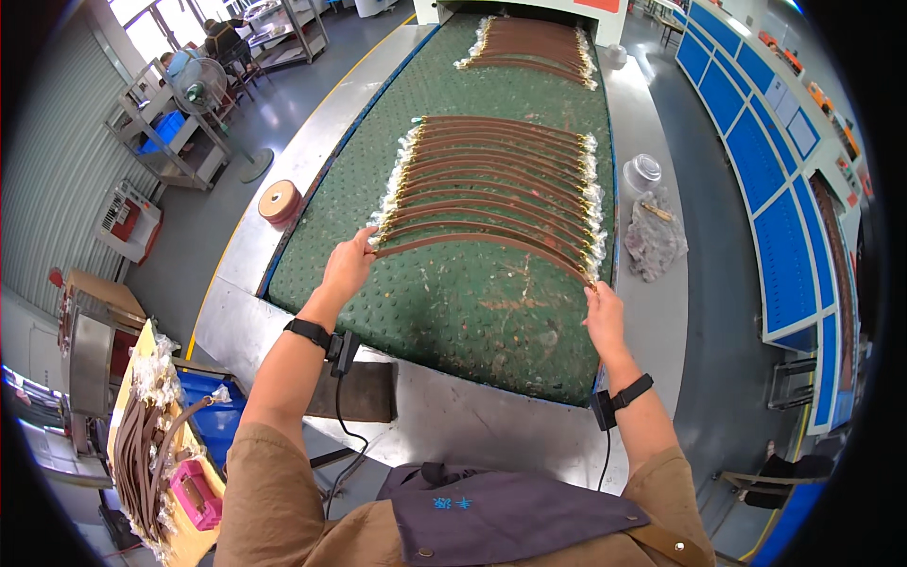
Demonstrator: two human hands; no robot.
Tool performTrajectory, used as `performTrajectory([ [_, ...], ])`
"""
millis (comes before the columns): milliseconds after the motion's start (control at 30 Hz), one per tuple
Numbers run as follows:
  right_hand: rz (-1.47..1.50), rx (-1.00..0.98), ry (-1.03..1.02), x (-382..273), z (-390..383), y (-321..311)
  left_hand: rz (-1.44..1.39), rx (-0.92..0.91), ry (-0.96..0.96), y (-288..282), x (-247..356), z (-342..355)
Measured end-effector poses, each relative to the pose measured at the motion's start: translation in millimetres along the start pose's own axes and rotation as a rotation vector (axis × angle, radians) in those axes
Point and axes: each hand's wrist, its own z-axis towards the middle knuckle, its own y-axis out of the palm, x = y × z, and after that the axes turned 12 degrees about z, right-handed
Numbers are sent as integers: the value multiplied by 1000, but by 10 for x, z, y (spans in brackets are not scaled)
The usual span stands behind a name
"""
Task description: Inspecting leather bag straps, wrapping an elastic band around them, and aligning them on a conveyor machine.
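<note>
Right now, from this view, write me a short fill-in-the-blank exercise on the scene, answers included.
1. The left hand and right hand are at opposite ____ of the nearest brown strap.
2. The belt beneath the straps is coloured ____.
3. The brown roll sits to the ____ of the belt.
4. The clear plastic tub sits to its ____.

Missing words: ends; green; left; right.
</note>
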Motion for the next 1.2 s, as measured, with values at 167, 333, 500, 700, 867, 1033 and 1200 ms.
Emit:
performTrajectory([
  [167, -108, 26, -36, 172, 54, 87, -6, -39, -19, 134, -10, 191],
  [333, -132, 40, -91, 294, 109, 177, 9, -27, -5, 292, -115, 301],
  [500, -196, 43, -96, 244, 121, 211, -8, -41, -11, 392, -160, 367],
  [700, -266, 44, -138, 228, 100, 244, -32, -45, -34, 443, -194, 414],
  [867, -236, 58, -148, 256, 99, 231, -11, -34, -77, 503, -215, 432],
  [1033, -190, 78, -95, 210, 95, 247, 22, -16, -142, 559, -195, 456],
  [1200, -206, 116, -173, 359, 94, 155, 56, 6, -114, 719, -195, 530],
])
